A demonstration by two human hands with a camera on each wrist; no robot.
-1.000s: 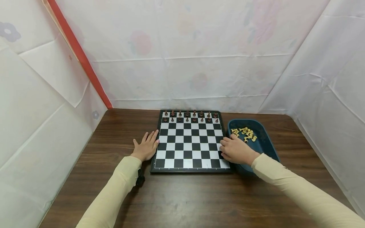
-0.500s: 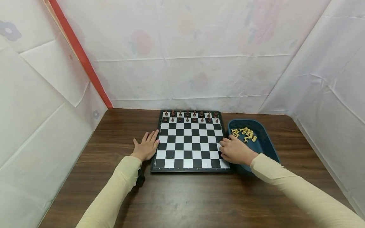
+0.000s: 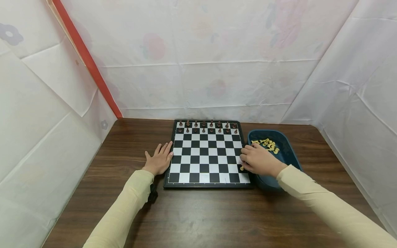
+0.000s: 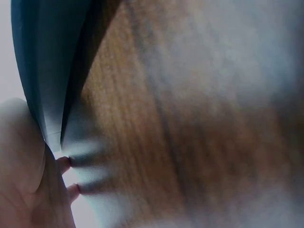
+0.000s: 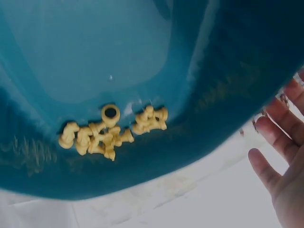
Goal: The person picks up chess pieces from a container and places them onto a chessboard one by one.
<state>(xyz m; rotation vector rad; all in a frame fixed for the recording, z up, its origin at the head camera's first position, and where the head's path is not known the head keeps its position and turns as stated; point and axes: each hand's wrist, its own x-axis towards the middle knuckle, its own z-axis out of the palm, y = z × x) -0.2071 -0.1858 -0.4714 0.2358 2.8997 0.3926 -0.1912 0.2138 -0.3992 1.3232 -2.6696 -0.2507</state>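
Head view shows the left hand (image 3: 157, 161) resting with fingers spread wide, their tips at the left edge of the chessboard (image 3: 204, 160). The right hand (image 3: 258, 161) is over the right edge, its fingers rather straight and apart; one yellow piece (image 3: 242, 168) is on the board just near it, while other yellow pieces (image 5: 110, 137) lie in the blue bin (image 3: 286, 156).

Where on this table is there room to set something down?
Bare table lies at the board's near edge, between the sleeves, right of the tray, and beyond the left hand. Crowded: the board's far two rows, with brown pieces, and its right edge, under the right hand.
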